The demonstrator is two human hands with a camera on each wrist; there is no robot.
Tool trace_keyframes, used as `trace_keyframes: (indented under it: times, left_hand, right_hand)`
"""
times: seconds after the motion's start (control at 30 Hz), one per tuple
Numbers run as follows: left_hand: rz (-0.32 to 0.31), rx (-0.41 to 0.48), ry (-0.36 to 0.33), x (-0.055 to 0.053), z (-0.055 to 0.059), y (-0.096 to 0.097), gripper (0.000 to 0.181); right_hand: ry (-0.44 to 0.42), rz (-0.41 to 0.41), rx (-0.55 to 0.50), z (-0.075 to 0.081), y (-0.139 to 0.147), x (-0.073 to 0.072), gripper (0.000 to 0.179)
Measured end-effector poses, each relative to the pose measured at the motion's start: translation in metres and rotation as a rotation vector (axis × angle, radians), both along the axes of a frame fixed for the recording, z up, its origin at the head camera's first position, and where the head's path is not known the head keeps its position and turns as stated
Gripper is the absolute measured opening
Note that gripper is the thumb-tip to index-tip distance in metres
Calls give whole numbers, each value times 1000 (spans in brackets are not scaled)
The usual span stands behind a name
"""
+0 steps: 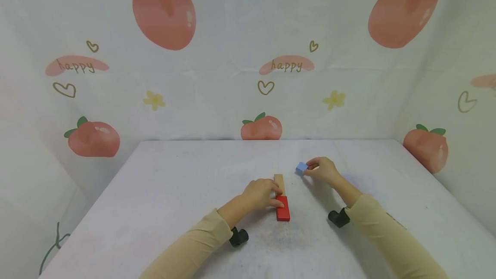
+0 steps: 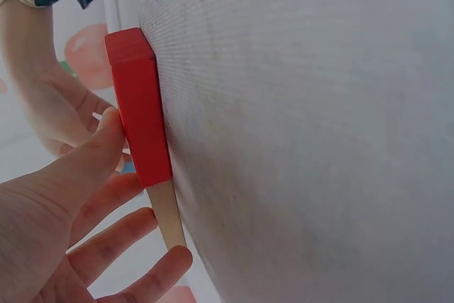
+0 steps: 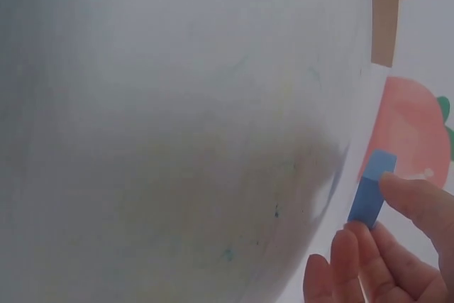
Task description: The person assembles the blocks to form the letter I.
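A red block point(image 1: 283, 209) and a natural wood block point(image 1: 279, 184) lie end to end in a line on the white table. My left hand point(image 1: 261, 193) rests on them from the left. In the left wrist view its thumb point(image 2: 99, 140) touches the red block point(image 2: 138, 108), while the spread fingers reach along the wood block point(image 2: 166, 214). Farther back and to the right, my right hand point(image 1: 323, 170) pinches a small blue block point(image 1: 302, 168). The right wrist view shows the thumb point(image 3: 415, 196) on one side of the blue block point(image 3: 372, 189) and fingertips at its lower end.
The white table point(image 1: 193, 184) has faint smudges and runs back to a white cloth point(image 1: 217, 55) printed with peaches. Black wrist cameras hang below each cuff, the left one point(image 1: 239, 237) close to the table and the right one point(image 1: 339, 218) higher.
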State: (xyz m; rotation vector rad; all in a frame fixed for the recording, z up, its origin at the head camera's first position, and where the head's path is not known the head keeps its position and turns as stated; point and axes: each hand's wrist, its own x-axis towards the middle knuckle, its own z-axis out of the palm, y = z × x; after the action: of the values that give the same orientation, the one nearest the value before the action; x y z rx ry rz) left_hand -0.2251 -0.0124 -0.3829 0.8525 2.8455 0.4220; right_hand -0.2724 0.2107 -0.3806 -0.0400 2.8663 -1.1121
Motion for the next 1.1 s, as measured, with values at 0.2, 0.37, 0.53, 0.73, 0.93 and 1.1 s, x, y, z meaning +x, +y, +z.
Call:
trace_keyframes:
  times: [0.2,0.37,0.53,0.73,0.93,1.1]
  left_hand:
    - [2,-2,0,0,0,0,36]
    - [-3,-10,10,0,0,0,35]
    - [-6,-18,19,-1,0,0,35]
    - [-10,-19,27,-1,-1,0,35]
    - [-7,-13,20,-1,0,-1,36]
    - [-8,-14,19,-1,0,-1,36]
  right_hand:
    - [6,10,14,-2,-4,-2,38]
    - [19,25,12,-4,-6,-3,37]
    - [23,37,26,-4,-9,-2,36]
    - [63,70,14,-5,-10,-3,34]
    - [80,92,8,-6,-13,-4,34]
    - [49,91,8,-5,-16,-5,35]
